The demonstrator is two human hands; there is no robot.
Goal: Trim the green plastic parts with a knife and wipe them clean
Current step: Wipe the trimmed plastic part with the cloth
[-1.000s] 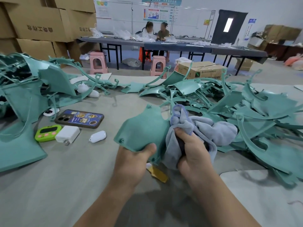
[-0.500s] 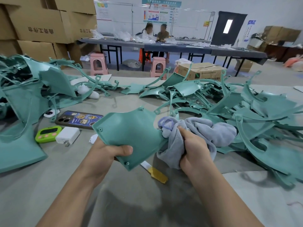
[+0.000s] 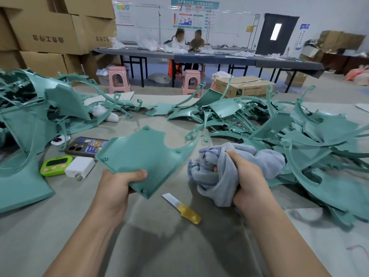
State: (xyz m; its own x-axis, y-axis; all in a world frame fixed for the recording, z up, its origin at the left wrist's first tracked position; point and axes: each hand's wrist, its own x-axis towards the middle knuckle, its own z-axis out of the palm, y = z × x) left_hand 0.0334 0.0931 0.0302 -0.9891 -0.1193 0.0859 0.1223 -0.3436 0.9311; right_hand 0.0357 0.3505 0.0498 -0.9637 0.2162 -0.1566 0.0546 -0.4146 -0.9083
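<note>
Left hand [image 3: 119, 186]: clamps the near edge of a flat teal-green plastic panel [image 3: 143, 154], thumb on top, holding it tilted above the grey tabletop [image 3: 159, 246] at centre frame.
Right hand [image 3: 245, 176]: fist closed round a bunched grey-blue cloth [image 3: 219, 166], right of centre.
Hands: apart; the cloth is just beside the panel, not pressed on it.
Panel look: matte, curved cut-out on the far edge, small screw bosses at the corners, a thin arm running right; no burrs that I can make out.
Knife: small yellow-handled knife [image 3: 181, 205] lies loose on the tabletop between the forearms.
Progress: this piece looks past trimming and at the wiping stage.
Left to do: heaps of green parts at right [image 3: 299, 136] and left [image 3: 30, 116]; which heap is finished I cannot tell.
</note>
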